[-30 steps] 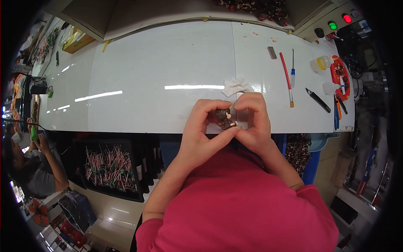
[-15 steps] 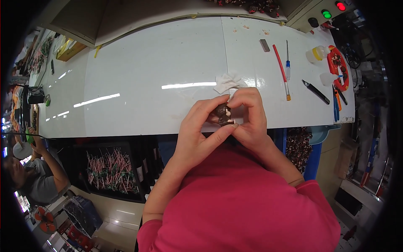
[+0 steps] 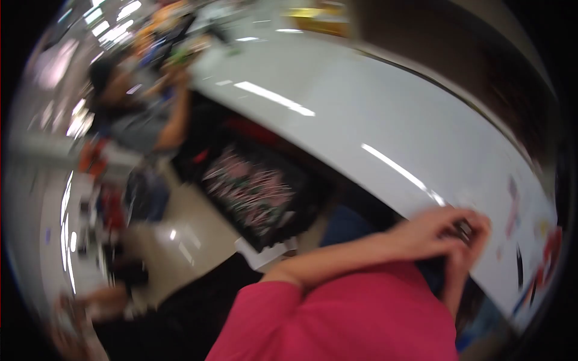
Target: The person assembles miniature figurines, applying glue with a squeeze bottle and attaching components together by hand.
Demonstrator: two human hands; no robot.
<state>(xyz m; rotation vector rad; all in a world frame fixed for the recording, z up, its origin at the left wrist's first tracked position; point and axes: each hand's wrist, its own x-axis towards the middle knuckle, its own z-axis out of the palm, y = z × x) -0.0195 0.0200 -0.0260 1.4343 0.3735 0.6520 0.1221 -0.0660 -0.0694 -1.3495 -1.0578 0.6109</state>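
Observation:
Both my hands meet at the near edge of the white worktable, on the right side of the view. Between their fingers is a small dark brown piece with pale spots; blur hides its exact kind. My left hand is closed around it from the left, fingers curled. From the other side my right hand also grips it, its fingers bent over the top. Parts of the piece are covered by the fingers.
A black tray of pink and green wired parts stands below the table edge. Beyond it a person in grey sits at the table. A black knife and a red dish lie at the right. A yellow box stands far off.
The view has swung left and blurred, so my hands now appear farther right. They still hold the small dark brown piece together.

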